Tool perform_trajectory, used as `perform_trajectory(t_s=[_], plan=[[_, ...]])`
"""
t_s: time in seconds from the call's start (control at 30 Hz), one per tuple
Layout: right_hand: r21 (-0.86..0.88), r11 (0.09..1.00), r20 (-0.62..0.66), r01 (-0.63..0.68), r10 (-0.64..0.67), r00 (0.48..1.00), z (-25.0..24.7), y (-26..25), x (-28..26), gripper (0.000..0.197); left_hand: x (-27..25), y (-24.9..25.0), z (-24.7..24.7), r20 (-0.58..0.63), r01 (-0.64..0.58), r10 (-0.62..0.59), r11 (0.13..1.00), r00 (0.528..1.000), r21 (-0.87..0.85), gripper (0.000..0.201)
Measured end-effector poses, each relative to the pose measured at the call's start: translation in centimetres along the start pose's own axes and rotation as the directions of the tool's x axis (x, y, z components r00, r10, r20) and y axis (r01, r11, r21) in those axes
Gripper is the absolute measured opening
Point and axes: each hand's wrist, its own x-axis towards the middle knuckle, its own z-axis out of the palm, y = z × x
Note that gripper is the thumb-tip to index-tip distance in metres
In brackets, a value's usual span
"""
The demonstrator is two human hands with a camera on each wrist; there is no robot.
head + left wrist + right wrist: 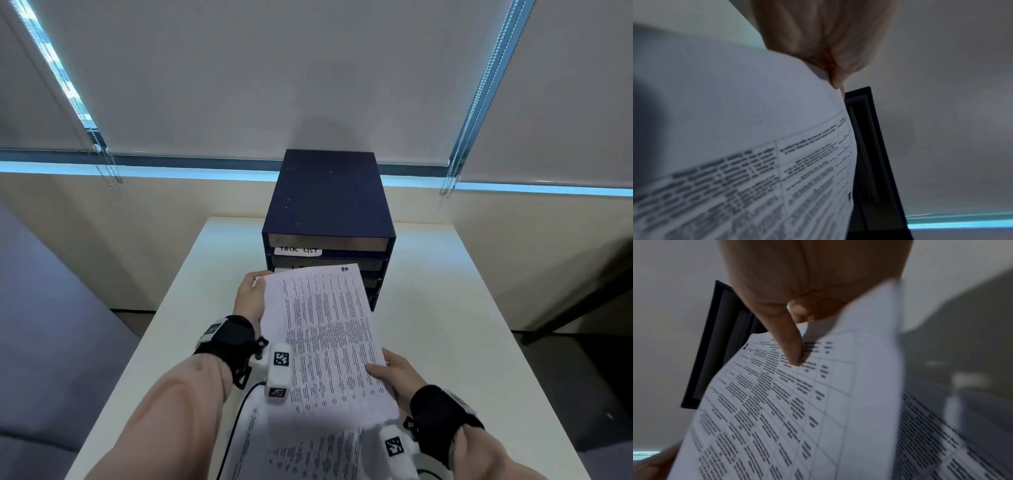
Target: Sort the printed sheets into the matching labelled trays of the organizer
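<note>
A white printed sheet (329, 335) filled with a ruled table of small text was held in the air above the white counter (445, 308), just in front of the dark blue box-shaped organizer (329, 198) with stacked trays. The left hand (251, 298) pinched the sheet's far left corner, thumb and fingers closed on the paper's edge. The right hand (397, 373) gripped the near right edge, its thumb lying on the printed face and the fingers hidden beneath. Holding opposite corners probably kept the limp paper taut and facing up, so its heading could be read and matched against the tray labels before it was slid in.

More white printed sheets (301, 452) lay on the counter close to the person, under the raised one; they were likely the remaining pile.

One white handwritten label (297, 250) on the organizer's upper tray read "TASK LIST". The labels lower down were covered by the sheet. A small dark mark sat at the sheet's far right corner, but it and the blurred table text could not be read.
</note>
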Motion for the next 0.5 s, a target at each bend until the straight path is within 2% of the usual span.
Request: perform_trajectory(t_s=[0.1,0.23,0.33,0.37,0.47,0.5], plan=[[0.037,0.999,0.005,-0.001,0.001,1.0,-0.2,0.4,-0.5,0.043,1.0,-0.4,-0.2,-0.007,0.02,-0.02,0.999,1.0,0.038,0.02],[0.086,0.994,-0.029,-0.07,0.073,0.997,-0.3,1.7,-0.6,0.066,0.8,-0.9,-0.3,-0.032,0.057,-0.054,0.994,0.998,0.096,0.024],[0.109,0.987,-0.032,-0.12,0.124,0.992,0.0,2.1,-1.3,0.045,0.9,-2.4,-0.6,-0.028,0.103,-0.1,0.986,0.995,0.135,0.027],[0.133,0.981,0.003,-0.141,0.142,0.99,-0.2,2.7,-0.8,0.038,0.9,-2.9,-0.7,-0.023,0.123,-0.121,0.982,0.992,0.141,0.026],[0.06,0.987,-0.079,-0.149,0.153,0.985,-1.1,3.7,0.7,0.068,0.1,-3.9,-1.0,0.031,0.213,-0.218,0.968,0.975,0.13,0.027],[0.07,0.986,-0.081,-0.149,0.154,0.985,-0.9,3.4,0.8,0.061,-0.4,-4.0,-1.1,0.057,0.233,-0.24,0.967,0.969,0.106,0.026]])
